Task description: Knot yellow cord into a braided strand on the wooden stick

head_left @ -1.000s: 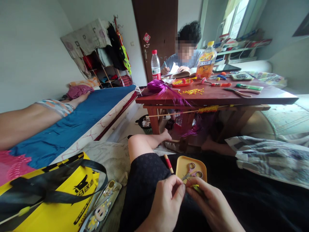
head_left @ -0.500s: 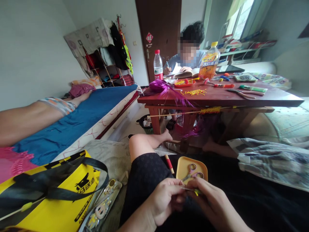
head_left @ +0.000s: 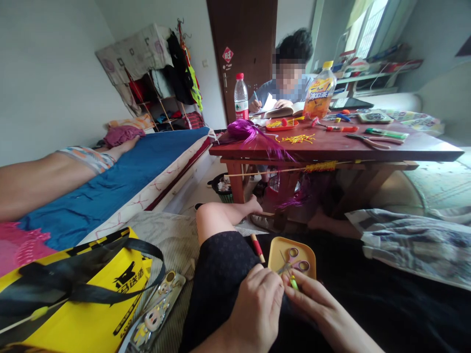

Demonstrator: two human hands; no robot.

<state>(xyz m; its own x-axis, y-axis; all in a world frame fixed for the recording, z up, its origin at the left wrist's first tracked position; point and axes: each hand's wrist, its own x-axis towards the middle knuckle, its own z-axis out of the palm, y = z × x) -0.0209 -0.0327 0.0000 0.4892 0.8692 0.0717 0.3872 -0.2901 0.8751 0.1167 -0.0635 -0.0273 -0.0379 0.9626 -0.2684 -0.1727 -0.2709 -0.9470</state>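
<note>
Both of my hands meet over my lap at the bottom of the view. My left hand (head_left: 257, 306) is curled, its fingertips pinched against those of my right hand (head_left: 316, 306). My right hand pinches a small yellow-green piece (head_left: 293, 283) with a thin wire or needle sticking up from it. Just beyond my fingers a yellow tray (head_left: 280, 250) rests on my dark lap and holds small pink-handled scissors (head_left: 296, 265). A red-tipped pencil (head_left: 257, 247) lies beside the tray.
A yellow bag with black straps (head_left: 84, 304) and a cartoon pencil case (head_left: 154, 314) lie at my left. A person lies on the blue bed (head_left: 121, 181). Ahead, a red table (head_left: 368, 144) carries bottles, tools and purple fibre; another person writes behind it. Patterned cloth (head_left: 415, 245) lies right.
My hands have shifted slightly and turned the small piece, so the yellow-green tip now points up towards the tray. The view has barely moved.
</note>
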